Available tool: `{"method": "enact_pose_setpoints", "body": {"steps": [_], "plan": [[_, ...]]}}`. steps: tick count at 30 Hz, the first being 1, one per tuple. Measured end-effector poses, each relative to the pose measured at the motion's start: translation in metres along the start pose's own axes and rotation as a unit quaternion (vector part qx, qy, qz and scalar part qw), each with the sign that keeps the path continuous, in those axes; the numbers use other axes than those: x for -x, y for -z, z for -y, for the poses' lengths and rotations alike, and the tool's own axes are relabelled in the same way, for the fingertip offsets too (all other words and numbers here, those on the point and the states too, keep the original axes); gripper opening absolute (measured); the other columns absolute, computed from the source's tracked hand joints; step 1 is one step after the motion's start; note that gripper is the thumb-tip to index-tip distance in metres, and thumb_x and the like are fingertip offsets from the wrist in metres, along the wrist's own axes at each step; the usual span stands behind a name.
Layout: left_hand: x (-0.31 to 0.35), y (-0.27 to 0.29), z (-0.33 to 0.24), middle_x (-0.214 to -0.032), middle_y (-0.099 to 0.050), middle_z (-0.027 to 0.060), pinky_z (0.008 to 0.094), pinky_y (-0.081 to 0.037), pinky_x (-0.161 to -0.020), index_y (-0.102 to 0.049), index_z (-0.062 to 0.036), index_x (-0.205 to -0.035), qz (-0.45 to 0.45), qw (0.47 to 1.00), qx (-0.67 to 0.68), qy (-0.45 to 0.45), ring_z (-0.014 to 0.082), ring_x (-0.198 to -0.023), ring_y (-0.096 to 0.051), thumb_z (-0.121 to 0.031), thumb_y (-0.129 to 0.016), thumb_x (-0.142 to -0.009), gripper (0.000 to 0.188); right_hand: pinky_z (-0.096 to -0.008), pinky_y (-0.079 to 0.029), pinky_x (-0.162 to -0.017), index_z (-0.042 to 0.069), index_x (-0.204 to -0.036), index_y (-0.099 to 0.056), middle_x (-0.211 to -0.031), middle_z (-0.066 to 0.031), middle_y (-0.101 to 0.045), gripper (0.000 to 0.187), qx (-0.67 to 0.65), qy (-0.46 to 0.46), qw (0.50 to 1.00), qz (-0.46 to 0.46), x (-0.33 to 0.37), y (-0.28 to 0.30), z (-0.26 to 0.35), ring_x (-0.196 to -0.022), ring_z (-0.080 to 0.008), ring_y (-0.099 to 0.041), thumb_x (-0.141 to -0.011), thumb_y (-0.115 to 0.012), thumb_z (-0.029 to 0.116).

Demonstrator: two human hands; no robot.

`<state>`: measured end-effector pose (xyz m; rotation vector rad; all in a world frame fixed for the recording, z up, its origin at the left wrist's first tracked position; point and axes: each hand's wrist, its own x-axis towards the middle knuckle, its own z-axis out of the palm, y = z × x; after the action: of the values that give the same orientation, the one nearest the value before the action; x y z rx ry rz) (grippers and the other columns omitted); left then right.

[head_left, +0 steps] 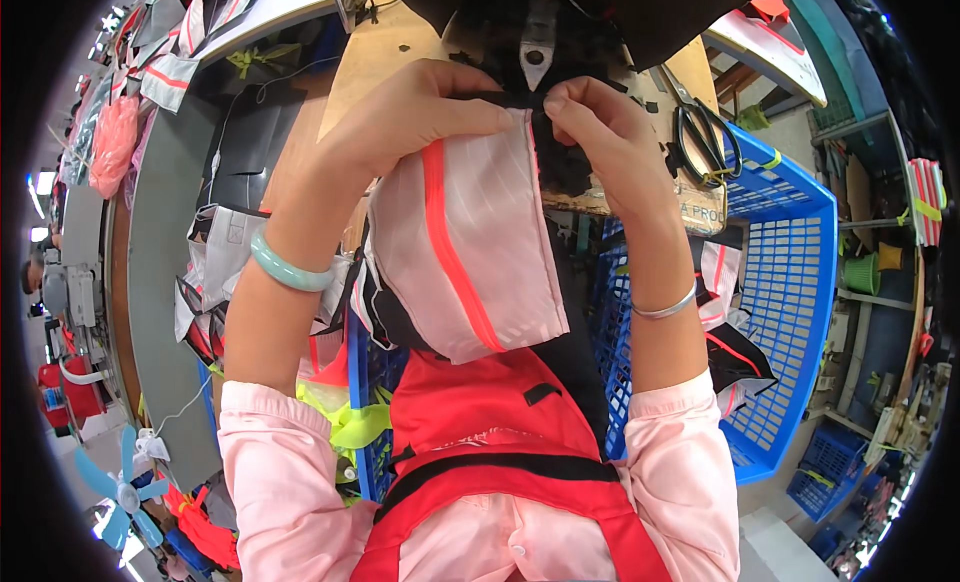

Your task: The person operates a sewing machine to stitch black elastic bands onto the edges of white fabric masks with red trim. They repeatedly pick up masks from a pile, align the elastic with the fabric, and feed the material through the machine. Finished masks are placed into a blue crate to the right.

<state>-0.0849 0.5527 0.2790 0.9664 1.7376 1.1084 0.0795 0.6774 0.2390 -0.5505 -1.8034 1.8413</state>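
Note:
A light grey fabric panel [500, 222] with a bright red-orange stripe hangs from the work table's edge toward my lap. My left hand [430, 117] is closed on its upper edge, thumb on top. At the panel's upper right corner, my right hand [605, 127] pinches with thumb and forefinger, near a dark edge or strip; exactly what lies between those fingertips is hard to make out. Just beyond both hands, a pointed metal machine part [537, 57] with a round hole comes down. To the right of my right hand lie black-handled scissors [692, 127] on the wooden table [385, 42].
Blue plastic baskets stand below the table; the right one [800, 282] holds fabric pieces [735, 357]. More grey pieces [225, 252] and yellow-green cloth [360, 427] lie at my left. Dark scraps litter the tabletop. A blue fan [128, 497] is at lower left.

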Motion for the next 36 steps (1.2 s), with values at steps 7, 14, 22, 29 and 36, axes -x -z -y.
{"method": "enact_pose_setpoints", "body": {"steps": [7, 14, 22, 29, 36], "plan": [[-0.001, 0.004, -0.004, -0.090, -0.065, 0.0072, 0.0230, -0.049, -0.073, -0.059, 0.0055, -0.110, 0.001, 0.995, 0.091, 0.034, 0.0111, -0.077, -0.062, -0.014, -0.075, -0.074, 0.043, -0.0229, -0.039, -0.069, 0.004, -0.085, -0.061, -0.075, 0.0005, -0.055, 0.015, -0.091, -0.025, 0.995, 0.011, -0.005, -0.004, 0.001, -0.072, -0.0087, -0.049, -0.085, -0.060, 0.019], [-0.007, 0.004, -0.002, -0.092, -0.065, 0.0070, 0.0232, -0.050, -0.075, -0.057, 0.0059, -0.113, 0.002, 0.990, 0.137, 0.028, 0.0109, -0.082, -0.063, -0.012, -0.075, -0.075, 0.045, -0.0225, -0.042, -0.066, 0.001, -0.090, -0.063, -0.076, -0.0001, -0.058, 0.015, -0.257, -0.046, 0.965, -0.008, -0.008, -0.007, -0.005, -0.068, -0.0083, -0.053, -0.083, -0.061, 0.014], [0.013, 0.004, 0.002, -0.088, -0.064, -0.0021, 0.0195, -0.046, -0.077, -0.064, -0.0002, -0.104, 0.057, 0.998, -0.030, 0.004, 0.0044, -0.079, -0.058, -0.016, -0.068, -0.082, 0.027, -0.0334, -0.047, -0.062, 0.006, -0.085, -0.067, -0.080, -0.0063, -0.064, 0.012, 0.251, 0.136, 0.949, -0.133, 0.029, 0.016, 0.013, -0.068, -0.0178, -0.060, -0.084, -0.061, 0.016], [0.011, -0.040, -0.036, -0.087, -0.061, 0.0038, 0.0243, -0.044, -0.074, -0.059, 0.0016, -0.100, 0.244, 0.932, -0.250, -0.096, 0.0087, -0.079, -0.053, -0.026, -0.064, -0.084, 0.032, -0.0374, -0.048, -0.073, 0.001, -0.087, -0.063, -0.094, -0.0152, -0.063, 0.016, 0.510, 0.338, 0.773, 0.169, 0.095, -0.076, 0.039, -0.088, -0.0274, -0.061, -0.076, -0.056, 0.010], [0.022, -0.055, -0.018, -0.096, -0.062, 0.0071, 0.0256, -0.045, -0.077, -0.060, -0.0008, -0.108, 0.232, 0.960, -0.131, -0.081, 0.0103, -0.087, -0.054, -0.032, -0.059, -0.087, 0.037, -0.0397, -0.049, -0.069, 0.000, -0.085, -0.064, -0.081, -0.0185, -0.063, 0.017, 0.613, 0.258, 0.731, 0.154, 0.080, -0.061, 0.017, -0.079, -0.0302, -0.064, -0.078, -0.059, 0.014]]}}
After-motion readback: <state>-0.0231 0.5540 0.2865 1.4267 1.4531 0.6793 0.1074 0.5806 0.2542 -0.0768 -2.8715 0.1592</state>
